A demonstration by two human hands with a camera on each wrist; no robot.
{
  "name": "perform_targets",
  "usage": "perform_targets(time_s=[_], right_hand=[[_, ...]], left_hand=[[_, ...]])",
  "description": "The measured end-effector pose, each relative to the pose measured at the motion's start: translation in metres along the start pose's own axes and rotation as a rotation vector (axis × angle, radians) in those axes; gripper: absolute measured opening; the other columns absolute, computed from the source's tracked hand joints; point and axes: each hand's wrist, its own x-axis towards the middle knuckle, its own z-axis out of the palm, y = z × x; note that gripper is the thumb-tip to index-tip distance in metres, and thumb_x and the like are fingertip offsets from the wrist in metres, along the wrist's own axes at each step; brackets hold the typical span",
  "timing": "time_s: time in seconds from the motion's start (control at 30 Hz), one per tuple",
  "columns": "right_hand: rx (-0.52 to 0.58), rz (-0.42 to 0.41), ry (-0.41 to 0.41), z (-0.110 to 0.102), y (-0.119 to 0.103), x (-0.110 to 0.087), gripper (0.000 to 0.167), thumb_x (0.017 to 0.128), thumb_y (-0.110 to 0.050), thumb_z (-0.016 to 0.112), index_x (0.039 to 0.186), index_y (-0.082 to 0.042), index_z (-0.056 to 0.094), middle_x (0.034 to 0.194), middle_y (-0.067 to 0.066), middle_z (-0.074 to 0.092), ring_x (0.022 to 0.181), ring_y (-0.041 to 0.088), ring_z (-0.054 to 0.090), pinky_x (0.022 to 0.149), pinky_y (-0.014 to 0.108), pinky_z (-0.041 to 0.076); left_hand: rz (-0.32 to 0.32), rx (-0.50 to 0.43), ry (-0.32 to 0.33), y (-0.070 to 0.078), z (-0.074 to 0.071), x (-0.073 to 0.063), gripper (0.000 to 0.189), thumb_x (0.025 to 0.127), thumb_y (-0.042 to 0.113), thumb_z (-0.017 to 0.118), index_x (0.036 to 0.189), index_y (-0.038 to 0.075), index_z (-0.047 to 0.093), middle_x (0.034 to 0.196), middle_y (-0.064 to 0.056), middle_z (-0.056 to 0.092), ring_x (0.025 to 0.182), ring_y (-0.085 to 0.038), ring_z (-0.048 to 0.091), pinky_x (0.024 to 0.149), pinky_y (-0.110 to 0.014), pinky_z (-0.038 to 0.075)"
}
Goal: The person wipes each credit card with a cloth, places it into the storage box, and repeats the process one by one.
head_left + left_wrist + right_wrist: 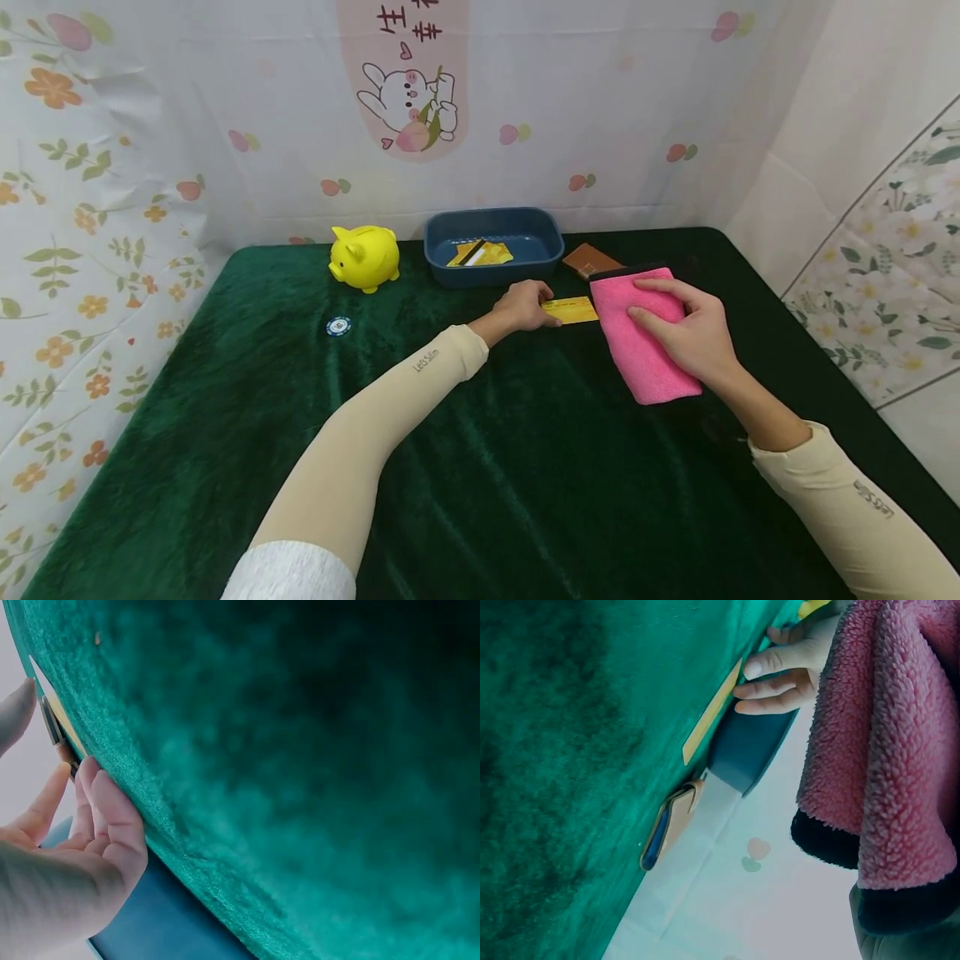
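Observation:
In the head view my left hand (527, 306) pinches the left end of a flat yellow card (572, 310) low over the green cloth. The card's thin edge shows in the right wrist view, by the left fingertips. To the right, my right hand (693, 333) grips a folded pink towel (633, 350) with a black edge, thumb and fingers on its near face. The towel hangs beside the card's right end. Behind it lies a brown wallet (588, 260), partly covered by the towel in the head view.
A blue bin (491, 275) with several yellow cards (495, 252) stands at the back of the green-covered table (247, 375). Left of it are a yellow piggy bank (367, 258) and a blue-and-white poker chip (338, 326). A printed curtain (277, 100) hangs behind.

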Motion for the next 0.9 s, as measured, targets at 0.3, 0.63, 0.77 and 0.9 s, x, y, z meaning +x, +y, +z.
perform_targets(time_s=[0.3, 0.63, 0.77, 0.9], right_hand=[[-0.008, 0.002, -0.007, 0.0032, 0.0027, 0.0002, 0.038, 0.089, -0.007, 0.073, 0.127, -0.006, 0.066, 0.11, -0.013, 0.06, 0.072, 0.009, 0.062, 0.057, 0.02, 0.053], [-0.02, 0.016, -0.005, 0.0024, 0.0044, 0.0012, 0.038, 0.09, -0.008, 0.073, 0.127, -0.007, 0.066, 0.109, -0.012, 0.06, 0.071, 0.009, 0.061, 0.056, 0.02, 0.053], [-0.021, 0.026, -0.006, 0.0035, 0.0064, 0.0016, 0.039, 0.09, -0.009, 0.073, 0.128, -0.007, 0.066, 0.108, -0.012, 0.06, 0.071, 0.009, 0.061, 0.057, 0.02, 0.053], [-0.02, 0.028, -0.008, 0.0045, 0.007, 0.002, 0.039, 0.09, -0.009, 0.073, 0.128, -0.007, 0.066, 0.108, -0.011, 0.06, 0.071, 0.01, 0.061, 0.057, 0.02, 0.053]], left_hand=[[-0.076, 0.093, -0.009, 0.0001, 0.0015, -0.0007, 0.056, 0.088, 0.036, 0.077, 0.135, 0.013, 0.058, 0.128, -0.005, 0.053, 0.104, -0.016, 0.05, 0.089, -0.035, 0.049], [-0.061, 0.038, -0.016, -0.004, 0.0002, 0.0012, 0.053, 0.084, 0.031, 0.081, 0.127, 0.011, 0.058, 0.117, -0.005, 0.054, 0.098, -0.017, 0.051, 0.083, -0.032, 0.048], [-0.033, -0.01, -0.002, -0.0044, 0.0005, 0.0009, 0.051, 0.085, 0.024, 0.081, 0.126, 0.012, 0.053, 0.11, -0.004, 0.059, 0.092, -0.016, 0.056, 0.081, -0.031, 0.05], [0.009, -0.078, 0.026, -0.0055, -0.002, -0.001, 0.048, 0.085, 0.015, 0.08, 0.125, 0.01, 0.052, 0.101, -0.005, 0.061, 0.089, -0.016, 0.058, 0.079, -0.028, 0.051]])
